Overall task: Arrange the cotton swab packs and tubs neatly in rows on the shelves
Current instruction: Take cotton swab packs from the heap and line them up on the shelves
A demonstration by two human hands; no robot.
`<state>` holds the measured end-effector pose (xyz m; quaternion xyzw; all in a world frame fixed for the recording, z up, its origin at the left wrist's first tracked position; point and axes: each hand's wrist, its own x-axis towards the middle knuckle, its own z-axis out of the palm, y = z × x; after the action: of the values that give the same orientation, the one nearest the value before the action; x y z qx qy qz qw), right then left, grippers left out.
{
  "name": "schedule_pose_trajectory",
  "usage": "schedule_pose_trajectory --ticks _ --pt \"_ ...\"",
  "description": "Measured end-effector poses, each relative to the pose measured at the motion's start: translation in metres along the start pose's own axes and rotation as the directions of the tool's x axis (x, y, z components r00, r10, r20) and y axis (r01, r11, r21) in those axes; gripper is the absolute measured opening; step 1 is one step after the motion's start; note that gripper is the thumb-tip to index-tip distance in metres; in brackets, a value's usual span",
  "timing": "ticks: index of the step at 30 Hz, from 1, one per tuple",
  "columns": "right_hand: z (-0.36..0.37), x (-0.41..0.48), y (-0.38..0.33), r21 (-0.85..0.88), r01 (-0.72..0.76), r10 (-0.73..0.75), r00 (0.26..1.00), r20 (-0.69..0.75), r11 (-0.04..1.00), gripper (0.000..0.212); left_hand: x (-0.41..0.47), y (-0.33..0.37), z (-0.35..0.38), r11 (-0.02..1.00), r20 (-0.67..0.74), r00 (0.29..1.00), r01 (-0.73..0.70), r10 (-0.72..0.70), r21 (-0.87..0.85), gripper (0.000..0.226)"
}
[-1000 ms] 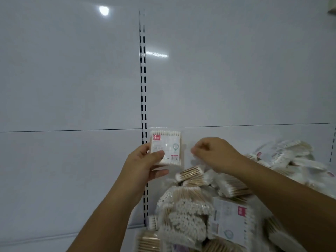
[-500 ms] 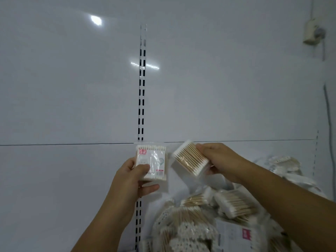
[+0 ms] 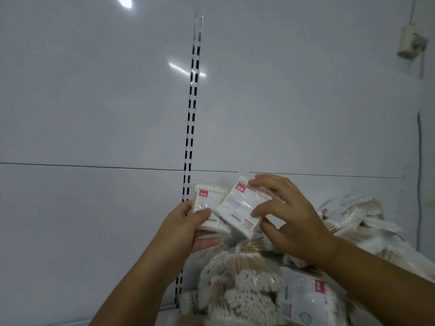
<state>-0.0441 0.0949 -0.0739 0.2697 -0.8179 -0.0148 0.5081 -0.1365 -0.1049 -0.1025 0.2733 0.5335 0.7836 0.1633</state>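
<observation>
White panel (image 3: pixel 94 102) w/ upright (image 3: pixel 191 118); swab packs (image 3: pixel 240 285).

The shelf's white back panel (image 3: pixel 94 114) fills most of the view, split by 1 slotted upright (image 3: pixel 191 128) running from 12 o'clock down toward 6 o'clock. The shelf board (image 3: pixel 170 312) shows only as a pale sliver near 6 o'clock. On it, from 6 o'clock round to 4 o'clock, a loose heap of cotton swab packs (image 3: pixel 240 285) lies at all angles, overlapping. 1 red-labelled pack (image 3: pixel 308 300) lies face up at 5 o'clock, and more packs (image 3: pixel 348 215) are stacked near the panel at 4 o'clock.
</observation>
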Motion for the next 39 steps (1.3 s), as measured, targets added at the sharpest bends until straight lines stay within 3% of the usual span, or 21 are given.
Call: schedule_pose_trajectory --ticks 3,6,8,10,11,12,13,14,15,16,19,21,23,24,26,34,38,39 --pt "0.008 0.004 -0.002 0.052 -0.076 0.074 0.997 0.037 0.996 0.024 -0.001 0.002 0.001 0.998 0.026 1.000 -0.004 0.006 -0.062 0.021" --pt "0.013 0.013 -0.007 0.047 -0.063 0.060 0.996 0.069 0.997 0.015 -0.003 0.005 0.003 0.997 0.076 0.996 -0.038 0.044 -0.069 0.023" --pt "0.015 0.016 -0.011 0.040 -0.086 0.082 0.992 0.093 0.995 0.026 -0.001 0.004 0.003 0.990 0.001 0.996 -0.091 0.092 -0.109 0.024" --pt "0.011 0.019 -0.013 0.021 -0.233 0.227 0.959 0.169 0.972 0.046 0.001 0.004 0.000 0.979 -0.092 0.988 -0.137 0.124 -0.149 0.023" --pt "0.006 0.020 -0.013 -0.016 -0.340 0.333 0.907 0.257 0.940 0.052 0.002 0.005 -0.002 0.977 -0.110 0.986 -0.145 0.128 -0.158 0.022" --pt "0.001 0.020 -0.012 -0.095 -0.444 0.444 0.807 0.389 0.891 0.052 0.002 0.006 -0.003 0.975 -0.107 0.987 -0.141 0.124 -0.172 0.021" --pt "-0.003 0.019 -0.008 -0.214 -0.513 0.541 0.659 0.523 0.831 0.051 0.002 0.006 -0.005 0.973 -0.088 0.990 -0.127 0.112 -0.194 0.019" --pt "-0.006 0.016 -0.006 -0.336 -0.528 0.606 0.500 0.619 0.780 0.050 0.002 0.006 -0.005 0.969 -0.063 0.993 -0.108 0.097 -0.222 0.019" --pt "-0.007 0.013 -0.006 -0.428 -0.490 0.629 0.389 0.673 0.760 0.048 0.001 0.006 -0.006 0.965 -0.041 0.996 -0.086 0.078 -0.248 0.019" --pt "-0.006 0.008 -0.006 -0.474 -0.440 0.630 0.340 0.698 0.763 0.045 0.001 0.005 -0.006 0.961 -0.023 0.998 -0.064 0.060 -0.269 0.020" --pt "-0.002 -0.004 -0.003 -0.486 -0.469 0.667 0.392 0.633 0.737 0.031 0.002 0.002 -0.005 0.964 0.025 0.999 -0.030 0.038 -0.265 0.023" --pt "-0.005 -0.002 0.002 -0.360 -0.640 0.715 0.466 0.521 0.679 0.019 0.001 0.001 -0.005 0.973 0.021 0.999 -0.041 0.047 -0.229 0.024" --pt "-0.009 0.010 0.001 -0.045 -0.855 0.817 0.476 0.326 0.517 0.021 0.003 -0.001 -0.007 0.978 -0.004 0.999 -0.051 0.052 -0.203 0.025" --pt "-0.012 0.016 -0.003 0.185 -0.903 0.870 0.426 0.249 0.389 0.028 0.004 -0.001 -0.009 0.979 -0.016 0.999 -0.052 0.050 -0.199 0.025" --pt "-0.018 0.023 -0.014 0.475 -0.857 0.917 0.335 0.217 0.201 0.035 0.005 -0.002 -0.012 0.980 -0.024 0.999 -0.049 0.046 -0.191 0.026" --pt "-0.053 0.020 -0.058 0.523 -0.816 0.748 0.503 0.434 0.245 0.032 -0.008 0.011 0.006 0.991 0.050 0.995 -0.086 0.092 -0.100 0.024" --pt "-0.083 0.010 -0.076 0.705 -0.648 0.661 0.667 0.343 0.288 0.018 -0.023 0.028 0.015 0.996 0.054 0.995 -0.087 0.088 -0.030 0.042" --pt "-0.086 0.006 -0.079 0.719 -0.601 0.643 0.712 0.284 0.348 0.021 -0.029 0.031 0.017 0.997 0.036 0.997 -0.073 0.073 -0.004 0.041"
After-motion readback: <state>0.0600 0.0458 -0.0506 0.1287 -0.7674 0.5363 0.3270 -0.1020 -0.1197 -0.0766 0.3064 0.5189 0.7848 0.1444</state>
